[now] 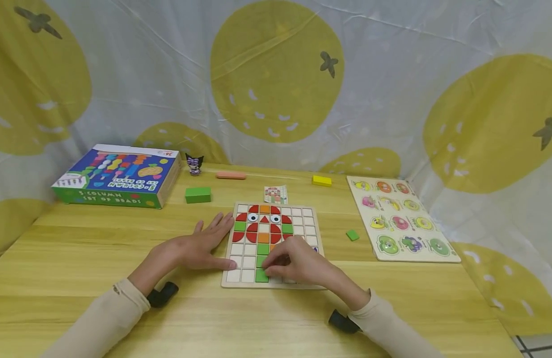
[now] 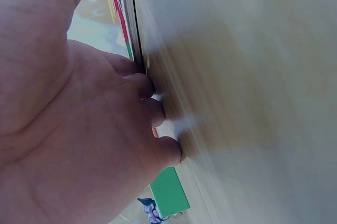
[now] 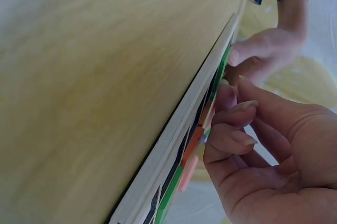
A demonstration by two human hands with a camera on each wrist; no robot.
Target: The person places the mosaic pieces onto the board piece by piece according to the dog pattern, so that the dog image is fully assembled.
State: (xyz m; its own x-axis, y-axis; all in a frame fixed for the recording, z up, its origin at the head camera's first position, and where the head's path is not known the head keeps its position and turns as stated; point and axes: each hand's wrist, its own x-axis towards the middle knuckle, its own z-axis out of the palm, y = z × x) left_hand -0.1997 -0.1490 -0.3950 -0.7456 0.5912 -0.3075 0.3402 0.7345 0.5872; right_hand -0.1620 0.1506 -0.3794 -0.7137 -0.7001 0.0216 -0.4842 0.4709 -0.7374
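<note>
A square wooden grid board (image 1: 248,276) lies on the table, with red, orange and green tiles and two eye pieces making a face. A column of green tiles runs down from it. My left hand (image 1: 195,248) is spread at the board's left side, its thumb on the lower-left squares and fingertips by the edge. Over the lower rows, my right hand (image 1: 300,261) has loosely bent fingers, with fingertips at a lower green tile (image 1: 261,275). In the right wrist view, thumb and index fingertips stand slightly apart beside the board's edge. The right hand covers the lower-right squares.
Behind the board lie a picture card (image 1: 276,194), a green block (image 1: 197,195), a pink stick (image 1: 231,175) and a yellow block (image 1: 322,180). A boxed bead set (image 1: 119,174) and figurine (image 1: 194,164) stand left. Right are a loose green tile (image 1: 353,235) and fruit puzzle board (image 1: 405,219).
</note>
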